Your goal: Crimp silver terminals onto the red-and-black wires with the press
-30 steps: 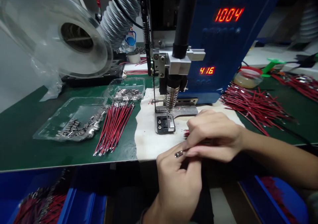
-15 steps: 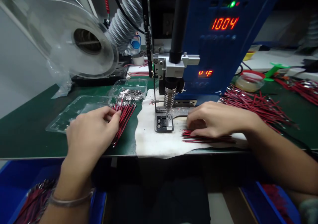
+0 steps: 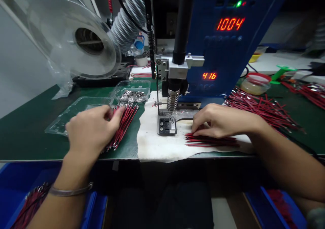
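My left hand [image 3: 92, 129], slightly blurred, is over a pile of red and black wires [image 3: 127, 120] with metal ends on the green table. Its thumb and forefinger are apart, with no wire seen between them. My right hand [image 3: 215, 122] rests on the white cloth at the right, its thumb and fingertips pinching at a small bunch of red and black wires [image 3: 203, 141]. Between the hands stands the machine's spring-loaded head [image 3: 173, 100], above a small black fixture block [image 3: 166, 127]. No wire shows in the fixture.
Clear plastic trays [image 3: 76, 109] lie at the left, one with small metal terminals [image 3: 133, 96]. A blue machine housing [image 3: 215, 53] with red digits rises behind. More red wires [image 3: 261, 109] and a red-lidded jar [image 3: 255, 83] are at the right. Blue bins [image 3: 99, 205] sit below the table edge.
My left thumb and forefinger have parted, leaving a wire on the pile, and that hand has shifted slightly left. My right fingertips have drawn together at the wires. The lower display now reads 416.
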Demonstrator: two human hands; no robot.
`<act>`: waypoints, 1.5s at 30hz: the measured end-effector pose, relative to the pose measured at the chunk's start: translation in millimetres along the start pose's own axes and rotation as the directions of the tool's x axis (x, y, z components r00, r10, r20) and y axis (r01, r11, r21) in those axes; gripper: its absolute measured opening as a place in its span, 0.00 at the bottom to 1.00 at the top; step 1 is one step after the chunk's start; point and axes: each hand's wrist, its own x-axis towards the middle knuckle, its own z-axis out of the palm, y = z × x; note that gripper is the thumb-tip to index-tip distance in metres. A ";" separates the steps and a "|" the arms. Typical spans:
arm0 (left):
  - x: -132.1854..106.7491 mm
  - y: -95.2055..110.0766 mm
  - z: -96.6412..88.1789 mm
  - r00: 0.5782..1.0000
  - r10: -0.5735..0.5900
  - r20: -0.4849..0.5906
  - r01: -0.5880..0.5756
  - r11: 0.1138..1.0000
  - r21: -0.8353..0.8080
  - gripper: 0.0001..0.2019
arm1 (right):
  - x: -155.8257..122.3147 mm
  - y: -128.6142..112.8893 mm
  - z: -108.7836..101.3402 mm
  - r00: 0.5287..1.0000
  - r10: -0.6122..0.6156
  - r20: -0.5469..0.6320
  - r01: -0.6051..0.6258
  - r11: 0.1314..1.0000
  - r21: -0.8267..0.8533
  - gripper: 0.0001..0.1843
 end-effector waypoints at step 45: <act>-10.3 15.7 -5.3 0.995 -0.064 -0.082 -0.027 0.599 -0.800 0.12 | 34.1 1.5 21.1 0.834 -0.099 -0.543 0.149 0.988 0.049 0.08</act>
